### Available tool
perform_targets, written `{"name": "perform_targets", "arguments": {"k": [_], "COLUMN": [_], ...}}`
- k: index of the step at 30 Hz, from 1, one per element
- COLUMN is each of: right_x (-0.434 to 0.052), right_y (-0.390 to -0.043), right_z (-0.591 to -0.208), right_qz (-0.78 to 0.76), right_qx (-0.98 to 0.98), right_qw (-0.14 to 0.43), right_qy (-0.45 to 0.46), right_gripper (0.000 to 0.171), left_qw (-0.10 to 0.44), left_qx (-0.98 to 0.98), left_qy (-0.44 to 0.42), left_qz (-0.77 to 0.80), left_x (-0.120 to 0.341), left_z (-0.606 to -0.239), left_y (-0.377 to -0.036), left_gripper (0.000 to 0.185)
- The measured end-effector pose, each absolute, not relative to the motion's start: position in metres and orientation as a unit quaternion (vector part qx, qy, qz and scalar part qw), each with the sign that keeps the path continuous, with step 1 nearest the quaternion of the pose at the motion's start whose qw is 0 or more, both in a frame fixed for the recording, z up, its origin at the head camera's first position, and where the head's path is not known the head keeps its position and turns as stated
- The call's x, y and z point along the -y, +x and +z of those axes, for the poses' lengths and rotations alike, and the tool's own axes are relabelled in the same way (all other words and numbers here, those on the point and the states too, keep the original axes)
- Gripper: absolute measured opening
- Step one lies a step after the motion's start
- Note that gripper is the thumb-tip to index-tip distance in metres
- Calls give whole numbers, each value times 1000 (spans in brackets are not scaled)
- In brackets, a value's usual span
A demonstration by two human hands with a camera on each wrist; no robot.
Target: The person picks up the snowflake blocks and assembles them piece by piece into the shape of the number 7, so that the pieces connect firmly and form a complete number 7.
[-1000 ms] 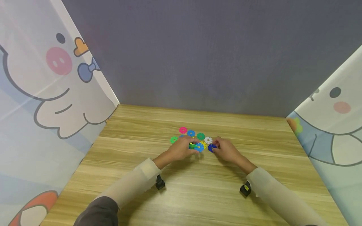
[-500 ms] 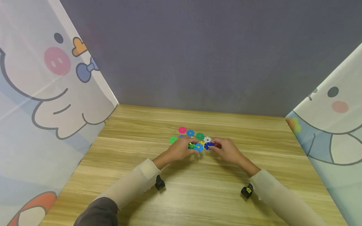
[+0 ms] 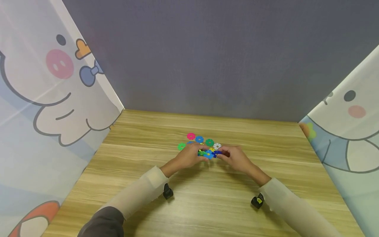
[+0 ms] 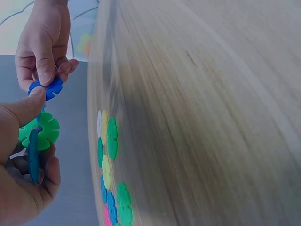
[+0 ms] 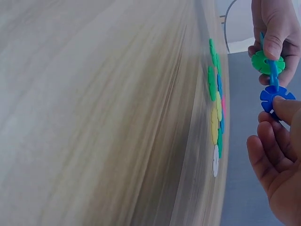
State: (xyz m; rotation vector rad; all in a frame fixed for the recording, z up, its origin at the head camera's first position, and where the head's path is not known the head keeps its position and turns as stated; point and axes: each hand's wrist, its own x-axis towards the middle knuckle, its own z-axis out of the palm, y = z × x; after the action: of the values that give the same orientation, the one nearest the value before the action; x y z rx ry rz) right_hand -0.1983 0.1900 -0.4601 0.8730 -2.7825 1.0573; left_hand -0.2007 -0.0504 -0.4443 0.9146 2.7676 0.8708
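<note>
Head view: two hands meet at the centre of the frame above a wooden worktop (image 3: 207, 197). The left hand (image 3: 189, 157) has its fingers curled round a small assembly, a green disc (image 4: 43, 132) slotted onto a light-blue disc (image 4: 33, 160) seen edge-on at the lower left of the left wrist view. The right hand (image 3: 235, 158) pinches a dark-blue disc (image 5: 275, 98) between thumb and fingers and holds it against the upper end of the light-blue disc, touching it. Both clasped pieces sit just above the worktop, in the middle of the head view. Behind them, towards the upper centre, loose discs (image 3: 199, 140) in pink, blue, green, white and yellow lie flat on the worktop, close together.
</note>
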Motion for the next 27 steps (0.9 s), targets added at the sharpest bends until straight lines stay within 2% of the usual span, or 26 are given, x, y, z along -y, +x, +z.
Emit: {"name": "perform_targets", "arguments": {"k": [12,22,27], "right_x": [-183,-177,-175], "right_y": [-195,-195,-195], "right_z": [-459,-461,-464], "right_qz": [354,336,330], "right_qx": [888,891,887], "right_qw": [69,91,123], "right_qy": [286,291,300], "right_gripper": [3,9,9], "left_qw": [34,25,17], "left_qx": [-906,-905,-904], "left_qy": [317,327,326], "left_qz": [280,270,275], "left_x": [49,45,45], "left_z": [-445,-443,-442], "left_y": [-201,-200,-200], "left_gripper": [50,47,47]}}
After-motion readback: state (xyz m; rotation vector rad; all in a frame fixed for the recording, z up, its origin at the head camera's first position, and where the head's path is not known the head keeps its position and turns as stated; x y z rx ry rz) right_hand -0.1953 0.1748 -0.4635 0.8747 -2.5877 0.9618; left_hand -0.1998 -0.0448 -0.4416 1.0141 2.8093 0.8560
